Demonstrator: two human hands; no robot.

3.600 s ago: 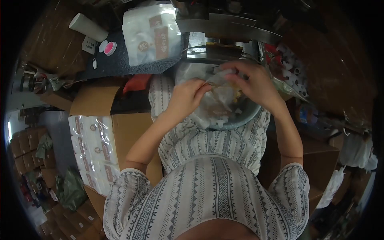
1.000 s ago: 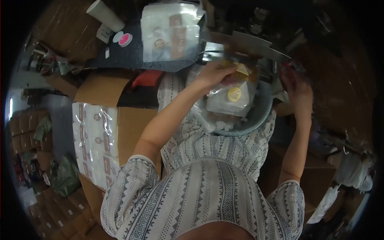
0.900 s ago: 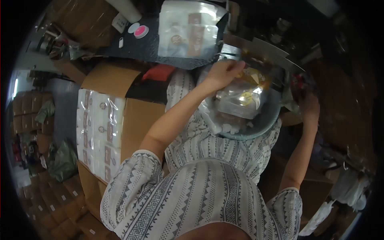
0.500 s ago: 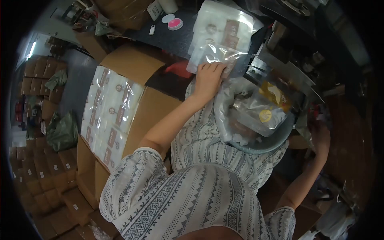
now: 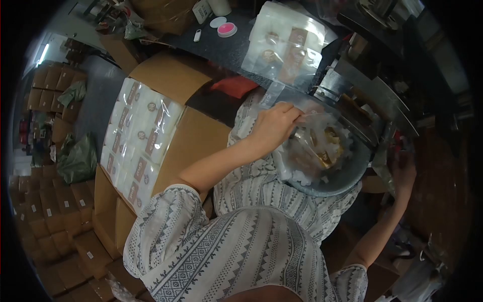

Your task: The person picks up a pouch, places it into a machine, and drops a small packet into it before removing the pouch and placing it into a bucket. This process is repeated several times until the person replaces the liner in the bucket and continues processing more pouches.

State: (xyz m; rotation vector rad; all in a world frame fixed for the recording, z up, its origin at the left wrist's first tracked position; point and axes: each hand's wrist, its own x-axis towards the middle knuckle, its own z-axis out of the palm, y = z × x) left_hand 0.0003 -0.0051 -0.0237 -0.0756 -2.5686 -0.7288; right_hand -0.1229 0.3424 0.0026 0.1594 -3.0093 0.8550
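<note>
Above the left side of the grey basin (image 5: 347,181), my left hand (image 5: 276,123) is closed on a clear plastic bag (image 5: 313,115), its fingertips pinched at the edge. Small packets (image 5: 322,151), some with gold and yellow, lie in the basin on my lap. On the dark table just beyond my left hand rests a stack of printed pouches (image 5: 287,43). My right hand (image 5: 404,168) is low at the far right, blurred and in shadow, near a clear plastic piece (image 5: 383,161); its fingers cannot be made out.
An open cardboard box (image 5: 196,141) filled with printed pouches (image 5: 141,136) stands to the left. A metal machine (image 5: 352,90) is beyond the basin. A pink round container (image 5: 227,29) sits on the table. Stacked cartons (image 5: 55,206) and a green bag (image 5: 78,161) are farther left.
My left hand has moved from the pouch stack down towards the basin, and a clear bag is now in its fingers. The clear bag with the yellow print is no longer visible over the basin.
</note>
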